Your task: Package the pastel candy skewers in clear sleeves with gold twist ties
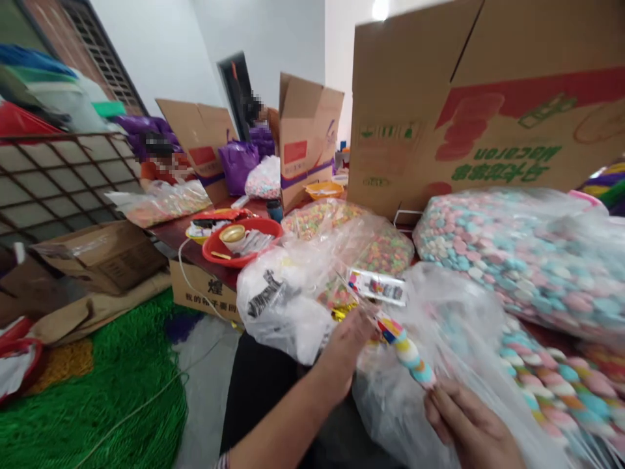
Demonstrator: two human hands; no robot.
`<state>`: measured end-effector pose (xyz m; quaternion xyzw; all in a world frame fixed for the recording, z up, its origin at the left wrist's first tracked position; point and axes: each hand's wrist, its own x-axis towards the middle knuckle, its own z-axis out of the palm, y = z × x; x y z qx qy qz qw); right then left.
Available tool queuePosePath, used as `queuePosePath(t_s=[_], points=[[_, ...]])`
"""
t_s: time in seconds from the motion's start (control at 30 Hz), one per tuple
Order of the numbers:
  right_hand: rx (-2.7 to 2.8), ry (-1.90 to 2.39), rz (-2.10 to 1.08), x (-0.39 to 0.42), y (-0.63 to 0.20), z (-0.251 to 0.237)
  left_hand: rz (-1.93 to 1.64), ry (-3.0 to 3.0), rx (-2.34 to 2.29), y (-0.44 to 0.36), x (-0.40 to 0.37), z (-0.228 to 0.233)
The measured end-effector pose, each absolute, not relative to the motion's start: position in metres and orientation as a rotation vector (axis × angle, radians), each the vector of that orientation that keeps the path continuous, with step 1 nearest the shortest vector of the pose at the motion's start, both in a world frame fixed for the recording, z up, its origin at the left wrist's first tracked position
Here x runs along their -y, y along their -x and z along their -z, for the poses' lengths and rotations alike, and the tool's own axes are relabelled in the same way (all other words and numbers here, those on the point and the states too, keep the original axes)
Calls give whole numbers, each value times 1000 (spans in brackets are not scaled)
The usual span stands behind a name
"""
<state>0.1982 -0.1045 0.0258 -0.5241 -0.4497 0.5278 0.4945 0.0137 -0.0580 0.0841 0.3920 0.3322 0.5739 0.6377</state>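
A candy skewer (413, 358) of yellow, white and blue pieces slants across the middle of the head view. My right hand (463, 417) pinches its lower end. Its upper end is inside a clear wrapper with a printed band (389, 329). My left hand (347, 345) is closed on that wrapper; the fingertips are partly hidden. Just beyond lies a flat printed sachet (378, 286), with a gold foil piece (343, 311) near my left hand. Under my hands spreads a clear plastic bag (385, 391). Many finished-looking candy skewers (561, 384) lie at right.
A large bag of pastel candies (512, 254) stands right, below a tall carton (463, 130). Bags of orange-green candies (385, 244) and a red basin (244, 257) lie beyond. Green strands (107, 391) cover the floor at left. Two people (163, 163) are further back.
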Motion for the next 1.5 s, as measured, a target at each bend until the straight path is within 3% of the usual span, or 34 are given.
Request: queuePosePath(t_s=[0.17,0.5,0.77,1.17,1.5], points=[[896,1247,-1356,113,-186,-27,-1321,-579,-561,-24,44,-76],[792,1234,-1476,119,-172,-19,-1370,-585,-604,-39,44,-74],[774,1253,-1377,119,-163,-17,-1311,-604,-629,-51,52,-60],[739,1209,-1438,120,-171,-12,-1195,-771,-503,-20,41,-61],[1067,1504,-1024,126,-179,-9,-1274,-696,-532,-34,45,-48]])
